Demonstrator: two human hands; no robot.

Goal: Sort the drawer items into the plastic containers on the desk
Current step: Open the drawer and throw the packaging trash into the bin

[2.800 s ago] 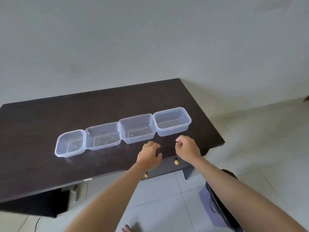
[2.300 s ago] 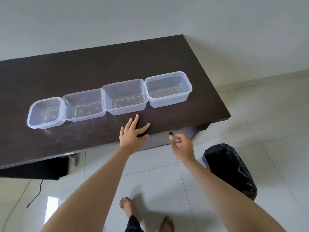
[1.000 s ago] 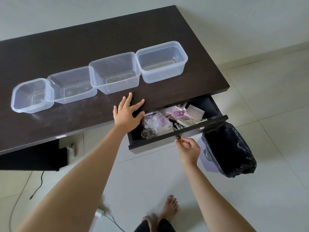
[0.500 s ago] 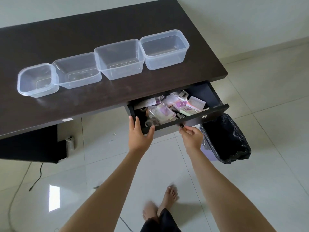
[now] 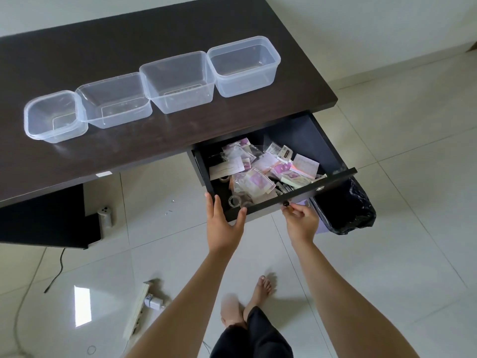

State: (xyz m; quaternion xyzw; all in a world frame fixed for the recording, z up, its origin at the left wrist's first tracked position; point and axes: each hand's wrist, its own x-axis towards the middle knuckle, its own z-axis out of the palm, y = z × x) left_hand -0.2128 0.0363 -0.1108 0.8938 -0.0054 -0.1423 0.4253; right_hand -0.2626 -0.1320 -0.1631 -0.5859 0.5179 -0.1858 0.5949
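Under the desk (image 5: pixel 154 140), the drawer (image 5: pixel 296 197) stands pulled out, full of small packets (image 5: pixel 255 182) and rolls of tape (image 5: pixel 234 201). The right hand (image 5: pixel 300 220) pinches its knob (image 5: pixel 286 203); the left hand (image 5: pixel 224 223) rests on the front edge, fingers straight and apart. The packets look light, limp and slick, best pinched by a corner. Four containers (image 5: pixel 178 81) sit on the desk's far side.

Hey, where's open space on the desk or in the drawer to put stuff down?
Desk is bare behind the four containers and in front of them. Drawer: bare at its back right corner; its middle and front are crowded with packets.
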